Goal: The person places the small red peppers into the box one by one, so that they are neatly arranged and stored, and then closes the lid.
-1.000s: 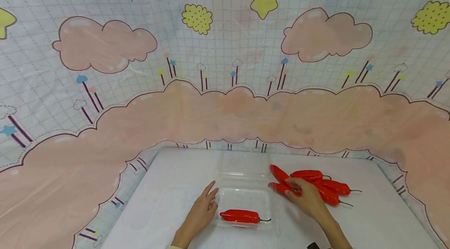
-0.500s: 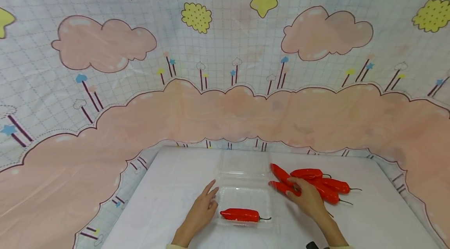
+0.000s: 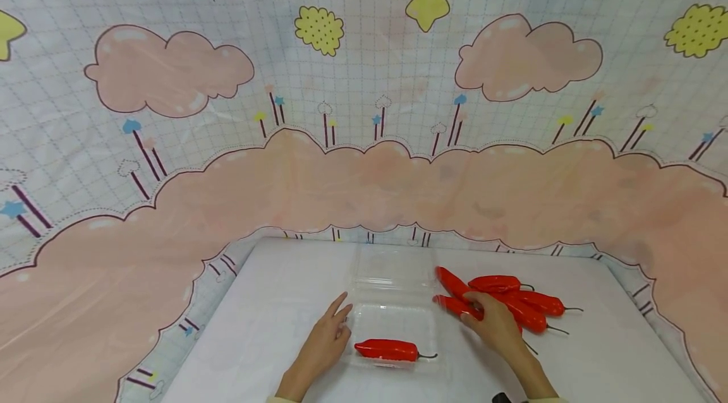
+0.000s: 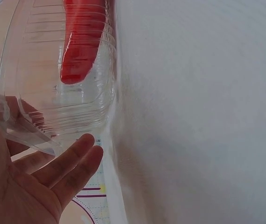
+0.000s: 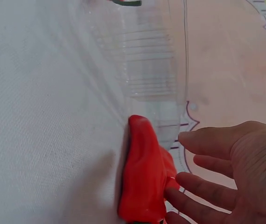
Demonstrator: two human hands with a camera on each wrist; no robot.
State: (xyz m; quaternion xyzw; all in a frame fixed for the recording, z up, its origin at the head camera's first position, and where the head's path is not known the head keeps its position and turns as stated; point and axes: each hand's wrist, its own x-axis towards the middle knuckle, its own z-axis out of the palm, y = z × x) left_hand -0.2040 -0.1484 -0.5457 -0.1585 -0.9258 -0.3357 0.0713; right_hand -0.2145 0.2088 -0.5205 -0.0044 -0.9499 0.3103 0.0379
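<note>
A clear plastic clamshell box [image 3: 398, 322] stands with its lid folded back, one red chili pepper [image 3: 388, 349] lying along its near side. My left hand [image 3: 323, 343] is at the box's left wall, fingers extended; in the left wrist view the hand [image 4: 25, 182] overlaps the box's corner. Over the pile of peppers to the right reaches my right hand [image 3: 498, 327], above the nearest pepper [image 3: 453, 306], whose middle it hides. The right wrist view shows its fingers spread and nearly straight beside that pepper [image 5: 142, 177], with no grip around it.
Several more red peppers, one [image 3: 543, 302] among them, lie fanned out behind the right hand, stems pointing right. The white table [image 3: 256, 302] meets a cloud-patterned cloth backdrop [image 3: 364, 188]. A small dark object [image 3: 502, 398] shows by the right wrist at the bottom edge.
My right hand has shifted slightly left and nearer, uncovering the stem end of the pepper beneath it. The left hand and the box have barely moved.
</note>
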